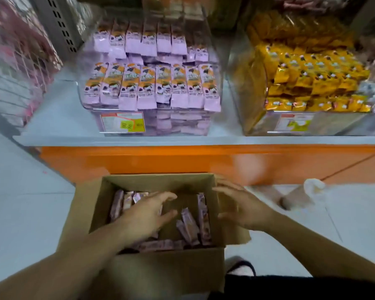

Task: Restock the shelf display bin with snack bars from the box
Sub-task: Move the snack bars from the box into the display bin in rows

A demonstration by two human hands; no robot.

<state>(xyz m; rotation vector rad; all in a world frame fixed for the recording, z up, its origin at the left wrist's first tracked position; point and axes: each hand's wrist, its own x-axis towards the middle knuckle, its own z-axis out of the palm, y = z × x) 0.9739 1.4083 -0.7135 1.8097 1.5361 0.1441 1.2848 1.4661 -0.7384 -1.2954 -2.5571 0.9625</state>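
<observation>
Left hand (148, 210) is inside the open box (160, 267) on the floor, fingers spread and relaxed above the loose bars (189, 227), holding nothing. Right hand (243, 207) hovers over the box's right wall, fingers likewise extended and empty. Clear bin (152, 124) stands on the shelf (59, 120) above, stacked with rows of the same purple bars.
</observation>
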